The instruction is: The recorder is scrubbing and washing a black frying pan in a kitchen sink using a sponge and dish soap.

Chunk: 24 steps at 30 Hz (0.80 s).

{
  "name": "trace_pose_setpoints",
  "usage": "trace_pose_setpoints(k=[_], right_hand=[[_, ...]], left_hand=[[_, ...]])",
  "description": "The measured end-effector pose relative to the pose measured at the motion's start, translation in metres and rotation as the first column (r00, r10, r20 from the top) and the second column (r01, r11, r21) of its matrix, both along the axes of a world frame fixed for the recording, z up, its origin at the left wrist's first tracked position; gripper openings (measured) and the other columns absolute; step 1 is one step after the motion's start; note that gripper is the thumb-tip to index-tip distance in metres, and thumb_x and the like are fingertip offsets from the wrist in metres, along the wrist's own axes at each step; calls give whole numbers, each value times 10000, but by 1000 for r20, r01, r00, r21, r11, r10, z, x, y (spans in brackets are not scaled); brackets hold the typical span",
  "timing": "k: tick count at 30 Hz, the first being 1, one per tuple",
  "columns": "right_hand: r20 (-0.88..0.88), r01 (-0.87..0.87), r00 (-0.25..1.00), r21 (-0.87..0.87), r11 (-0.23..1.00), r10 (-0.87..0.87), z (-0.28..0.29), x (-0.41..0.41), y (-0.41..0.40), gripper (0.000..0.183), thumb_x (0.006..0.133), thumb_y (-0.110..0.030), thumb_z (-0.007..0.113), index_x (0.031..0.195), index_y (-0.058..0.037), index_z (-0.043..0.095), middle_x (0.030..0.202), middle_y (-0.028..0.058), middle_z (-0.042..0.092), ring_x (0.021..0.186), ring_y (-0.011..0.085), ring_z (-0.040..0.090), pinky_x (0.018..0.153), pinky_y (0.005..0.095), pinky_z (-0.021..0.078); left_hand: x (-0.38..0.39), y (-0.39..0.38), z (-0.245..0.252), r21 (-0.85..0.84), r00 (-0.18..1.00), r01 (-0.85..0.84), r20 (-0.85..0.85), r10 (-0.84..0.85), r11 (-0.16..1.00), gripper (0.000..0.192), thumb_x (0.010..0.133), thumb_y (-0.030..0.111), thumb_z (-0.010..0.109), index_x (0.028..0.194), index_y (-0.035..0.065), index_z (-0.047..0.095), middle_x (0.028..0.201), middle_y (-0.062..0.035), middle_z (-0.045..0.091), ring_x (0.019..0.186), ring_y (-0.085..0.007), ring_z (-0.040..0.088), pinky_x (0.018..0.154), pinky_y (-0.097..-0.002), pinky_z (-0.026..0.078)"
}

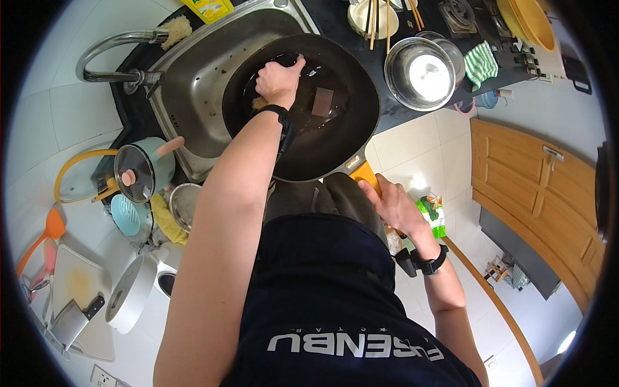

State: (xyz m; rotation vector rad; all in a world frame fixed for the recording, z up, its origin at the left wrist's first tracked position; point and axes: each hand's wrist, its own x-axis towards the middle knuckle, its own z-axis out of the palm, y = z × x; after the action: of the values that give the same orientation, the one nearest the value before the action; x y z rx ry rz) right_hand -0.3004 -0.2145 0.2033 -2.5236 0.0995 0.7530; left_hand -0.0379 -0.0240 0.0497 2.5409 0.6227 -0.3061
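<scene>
A large dark frying pan [333, 145] rests over the right part of the stainless steel sink [193, 116], with a little water on its inside. My left hand [279, 81] is down in the pan, fingers curled against its bottom. A tan fibrous scrubber [259, 103] pokes out from under that palm; most of it is hidden. To the right of the hand shows a brown rectangular patch [322, 102], perhaps a reflection. My right hand [397, 203] grips the pan's yellow handle [366, 175] near my body.
A curved chrome faucet [116, 75] stands left of the sink. Steel bowls [420, 99] and a white bowl with chopsticks [360, 22] sit on the counter at right. A lidded saucepan [167, 164] is at left. Farther down lies a cleaver [70, 323] on a cutting board [80, 271].
</scene>
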Motion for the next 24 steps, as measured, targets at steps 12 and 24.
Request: trace_pose_setpoints(k=[12,24], right_hand=[[28,2,1000,75,997,-4,1,3,-1,444,1048,-424,557,1044,18,585,663,240,608,610,435,627,572,490,524],[126,-112,986,-17,994,113,-14,-10,-7,396,1049,-395,563,1084,-2,605,697,204,606,624,384,628,558,461,532]], left_hand=[[4,-1,1,-24,997,13,-71,-15,1000,730,725,668,746,1008,-4,777,1067,-245,741,1030,-408,713,901,-497,566],[4,-2,1,4,1000,-28,-10,28,1000,627,738,606,750,907,3,776,998,-234,749,966,-414,723,871,-499,575]])
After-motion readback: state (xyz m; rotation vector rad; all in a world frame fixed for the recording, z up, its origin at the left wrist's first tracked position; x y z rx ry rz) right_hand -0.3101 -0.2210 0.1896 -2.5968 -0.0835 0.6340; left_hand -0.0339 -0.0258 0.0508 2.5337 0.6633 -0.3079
